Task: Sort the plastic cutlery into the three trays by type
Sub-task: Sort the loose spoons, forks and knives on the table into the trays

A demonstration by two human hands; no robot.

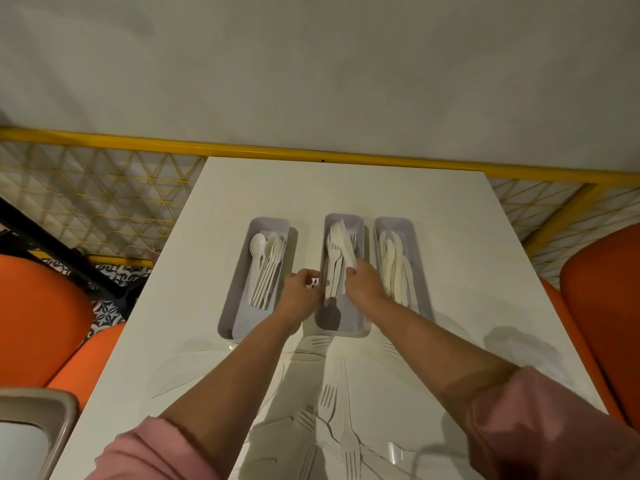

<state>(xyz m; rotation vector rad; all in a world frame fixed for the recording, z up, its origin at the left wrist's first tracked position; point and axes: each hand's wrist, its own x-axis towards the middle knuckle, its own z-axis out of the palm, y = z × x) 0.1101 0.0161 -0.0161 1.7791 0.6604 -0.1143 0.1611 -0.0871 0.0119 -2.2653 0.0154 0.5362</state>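
From the head view, the white desk runs away from the person to a far edge just short of a yellow rail and wire mesh, with a bare strip of top beyond the three grey trays. Orange chairs flank both long edges. The left tray holds spoons, the middle tray holds forks and the right tray holds knives. The near end of each tray is bare. A loose cutlery pile lies on the desk between the forearms. The right hand hovers over the middle tray's right side, fingers wrapped round a held bundle of white cutlery that slants up over the forks. The left hand sits in the gap between the left and middle trays, fingers curled toward the fork handles; whether it grips anything cannot be told. Both forearms reach forward, pink sleeves pushed up.
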